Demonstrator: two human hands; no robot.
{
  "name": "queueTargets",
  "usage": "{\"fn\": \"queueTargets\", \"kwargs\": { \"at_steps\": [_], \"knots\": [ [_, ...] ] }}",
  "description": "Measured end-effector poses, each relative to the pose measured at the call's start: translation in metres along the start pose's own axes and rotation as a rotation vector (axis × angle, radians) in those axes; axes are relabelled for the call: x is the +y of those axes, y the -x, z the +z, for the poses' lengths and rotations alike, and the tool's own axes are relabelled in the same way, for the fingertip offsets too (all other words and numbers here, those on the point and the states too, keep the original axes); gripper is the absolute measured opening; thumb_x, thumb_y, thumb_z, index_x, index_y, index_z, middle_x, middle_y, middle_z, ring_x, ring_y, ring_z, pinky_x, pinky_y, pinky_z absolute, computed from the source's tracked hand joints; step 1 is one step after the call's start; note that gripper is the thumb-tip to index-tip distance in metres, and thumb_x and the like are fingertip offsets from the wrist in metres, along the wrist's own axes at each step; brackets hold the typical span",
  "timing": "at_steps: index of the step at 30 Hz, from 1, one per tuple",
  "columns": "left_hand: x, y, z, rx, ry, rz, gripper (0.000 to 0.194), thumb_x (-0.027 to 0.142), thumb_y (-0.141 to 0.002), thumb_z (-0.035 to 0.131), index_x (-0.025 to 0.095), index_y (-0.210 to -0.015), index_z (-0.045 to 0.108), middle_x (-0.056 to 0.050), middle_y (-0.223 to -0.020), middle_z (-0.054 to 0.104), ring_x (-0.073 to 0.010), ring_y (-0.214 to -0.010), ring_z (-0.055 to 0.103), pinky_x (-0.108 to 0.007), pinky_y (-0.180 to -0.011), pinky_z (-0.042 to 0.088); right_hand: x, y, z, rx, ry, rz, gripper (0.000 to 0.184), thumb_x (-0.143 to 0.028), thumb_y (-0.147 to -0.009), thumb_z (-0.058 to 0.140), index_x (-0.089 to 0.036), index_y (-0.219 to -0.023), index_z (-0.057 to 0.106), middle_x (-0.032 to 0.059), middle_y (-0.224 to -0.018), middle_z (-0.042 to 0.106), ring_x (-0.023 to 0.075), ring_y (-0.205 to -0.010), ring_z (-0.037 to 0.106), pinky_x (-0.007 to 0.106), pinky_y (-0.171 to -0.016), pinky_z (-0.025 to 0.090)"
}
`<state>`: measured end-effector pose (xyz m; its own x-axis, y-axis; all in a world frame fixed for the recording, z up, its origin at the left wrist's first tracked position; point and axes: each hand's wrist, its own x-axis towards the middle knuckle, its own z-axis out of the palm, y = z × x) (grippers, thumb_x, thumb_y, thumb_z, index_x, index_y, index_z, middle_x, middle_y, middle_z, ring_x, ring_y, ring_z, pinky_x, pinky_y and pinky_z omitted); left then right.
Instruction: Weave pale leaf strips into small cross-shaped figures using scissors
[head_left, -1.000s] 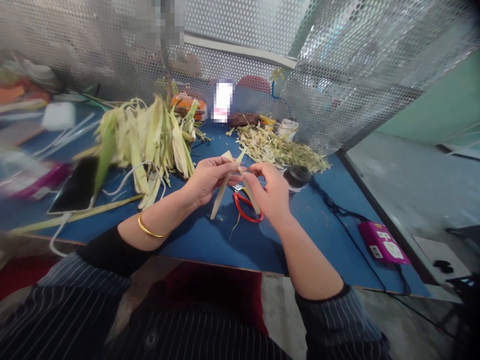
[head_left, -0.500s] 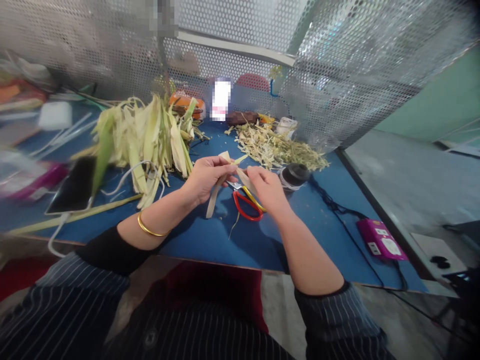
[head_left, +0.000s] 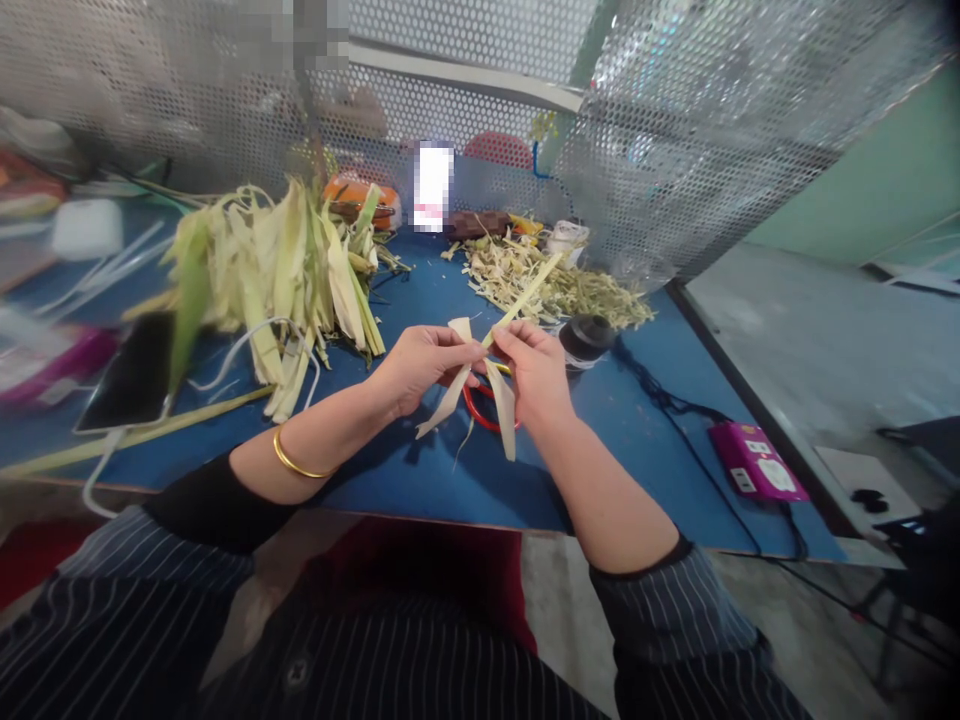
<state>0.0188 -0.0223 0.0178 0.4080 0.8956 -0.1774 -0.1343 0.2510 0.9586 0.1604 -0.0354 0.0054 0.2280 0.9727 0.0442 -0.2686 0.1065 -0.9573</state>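
1. Middle of the frame is where it's at: the bare left hand (head_left: 416, 370) has thumb and fingertips pinched on some flat, cream-coloured husk strips (head_left: 504, 408); two tails of them hang down in an upside-down V, and a short end pokes up above the thumb.
2. Bare right hand (head_left: 538, 372) is right beside it, fingertips nearly meeting the other hand's; thumb and forefinger are gripping the low end of a narrow yellow-green husk strip (head_left: 534, 298), which slants toward the upper right; can't tell if the strips are knotted where they cross, fingers cover that bit.
3. Just below the hands, red-handled metal scissors (head_left: 471, 405) lie on the flat blue tabletop (head_left: 420, 485); mostly hidden behind the strips and hands.
4. Right of centre, near the right hand, there's a round black-topped object (head_left: 587, 336); beyond it sits a loose heap of shredded, straw-coloured husk bits (head_left: 600, 295).
5. Left of centre, a big bunch of long, pale green-and-cream husks (head_left: 262, 265); a dark-screened flat phone (head_left: 127, 375) lies at its lower left, a bright magenta box (head_left: 757, 462) way over at lower right.
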Motion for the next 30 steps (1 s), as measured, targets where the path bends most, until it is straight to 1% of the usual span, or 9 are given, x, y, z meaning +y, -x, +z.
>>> {"fn": "queueTargets", "kwargs": {
  "at_steps": [2, 4, 7, 9, 13, 17, 22, 26, 30],
  "knots": [
    [-0.002, -0.001, 0.0, -0.003, -0.014, -0.015, 0.014, 0.022, -0.072, 0.072, 0.009, -0.072, 0.066, -0.007, -0.07, 0.071, -0.01, -0.054, 0.063, -0.02, -0.052, 0.048, 0.001, 0.002, 0.003, 0.042, -0.003, 0.003, 0.02, -0.024, -0.065, 0.07, -0.019, -0.058, 0.053, -0.0058, -0.053, 0.051, 0.007, -0.047, 0.047, 0.022, -0.047, 0.041],
    [-0.003, -0.002, -0.001, 0.002, -0.028, -0.022, 0.015, 0.022, -0.071, 0.073, 0.01, -0.071, 0.066, -0.007, -0.069, 0.071, -0.0107, -0.054, 0.063, -0.021, -0.053, 0.049, 0.001, 0.002, 0.004, 0.052, -0.014, 0.047, 0.02, -0.024, -0.065, 0.07, -0.019, -0.058, 0.051, -0.0057, -0.051, 0.051, 0.0075, -0.044, 0.046, 0.023, -0.044, 0.04],
    [-0.004, -0.003, -0.002, -0.01, -0.027, -0.013, 0.015, 0.024, -0.072, 0.073, 0.011, -0.073, 0.066, -0.008, -0.073, 0.072, -0.011, -0.058, 0.065, -0.021, -0.057, 0.05, 0.002, 0.0, 0.002, 0.006, -0.04, 0.143, 0.021, -0.025, -0.064, 0.071, -0.02, -0.059, 0.051, -0.0049, -0.05, 0.053, 0.0095, -0.044, 0.049, 0.025, -0.045, 0.041],
    [-0.003, -0.003, -0.003, -0.039, -0.002, -0.008, 0.017, 0.028, -0.074, 0.071, 0.011, -0.078, 0.067, -0.008, -0.078, 0.072, -0.0115, -0.061, 0.066, -0.021, -0.058, 0.051, 0.003, -0.003, -0.002, -0.02, -0.056, 0.167, 0.021, -0.027, -0.064, 0.072, -0.02, -0.061, 0.052, -0.0044, -0.052, 0.054, 0.0103, -0.047, 0.05, 0.026, -0.048, 0.042],
    [-0.002, -0.003, -0.004, -0.05, 0.051, -0.014, 0.025, 0.036, -0.079, 0.065, 0.012, -0.084, 0.068, -0.009, -0.08, 0.072, -0.0126, -0.061, 0.067, -0.021, -0.056, 0.051, 0.004, -0.008, -0.007, 0.004, -0.03, 0.085, 0.022, -0.031, -0.065, 0.072, -0.019, -0.061, 0.054, -0.0043, -0.054, 0.054, 0.0094, -0.05, 0.05, 0.026, -0.054, 0.043],
    [-0.003, -0.003, -0.002, 0.009, 0.053, 0.002, 0.018, 0.027, -0.074, 0.071, 0.012, -0.083, 0.066, -0.004, -0.073, 0.069, -0.0091, -0.054, 0.063, -0.019, -0.052, 0.048, 0.003, -0.006, -0.006, -0.015, 0.002, 0.077, 0.024, -0.033, -0.065, 0.072, -0.019, -0.059, 0.054, -0.004, -0.055, 0.053, 0.0095, -0.053, 0.049, 0.026, -0.056, 0.043],
    [-0.003, -0.002, 0.001, 0.077, 0.05, 0.011, 0.012, 0.017, -0.072, 0.071, 0.012, -0.069, 0.061, -0.002, -0.062, 0.064, -0.0072, -0.049, 0.06, -0.017, -0.048, 0.045, 0.005, -0.003, -0.003, -0.027, 0.049, 0.065, 0.025, -0.032, -0.065, 0.072, -0.019, -0.058, 0.052, -0.0052, -0.053, 0.05, 0.0088, -0.052, 0.046, 0.025, -0.054, 0.04],
    [-0.002, -0.001, 0.004, 0.106, 0.01, 0.019, 0.014, 0.016, -0.074, 0.069, 0.012, -0.064, 0.059, -0.001, -0.054, 0.061, -0.006, -0.045, 0.056, -0.017, -0.047, 0.043, 0.01, -0.005, -0.004, -0.01, 0.086, 0.027, 0.026, -0.029, -0.066, 0.071, -0.019, -0.055, 0.05, -0.0056, -0.051, 0.048, 0.0079, -0.049, 0.042, 0.024, -0.052, 0.036],
    [-0.004, -0.002, 0.004, 0.089, -0.001, 0.04, 0.014, 0.018, -0.073, 0.07, 0.013, -0.065, 0.059, -0.002, -0.059, 0.063, -0.0075, -0.05, 0.059, -0.02, -0.051, 0.046, 0.011, -0.007, -0.006, -0.053, 0.096, 0.066, 0.025, -0.031, -0.068, 0.071, -0.018, -0.055, 0.053, -0.0041, -0.052, 0.052, 0.0083, -0.05, 0.045, 0.025, -0.054, 0.038]
  ]
}}
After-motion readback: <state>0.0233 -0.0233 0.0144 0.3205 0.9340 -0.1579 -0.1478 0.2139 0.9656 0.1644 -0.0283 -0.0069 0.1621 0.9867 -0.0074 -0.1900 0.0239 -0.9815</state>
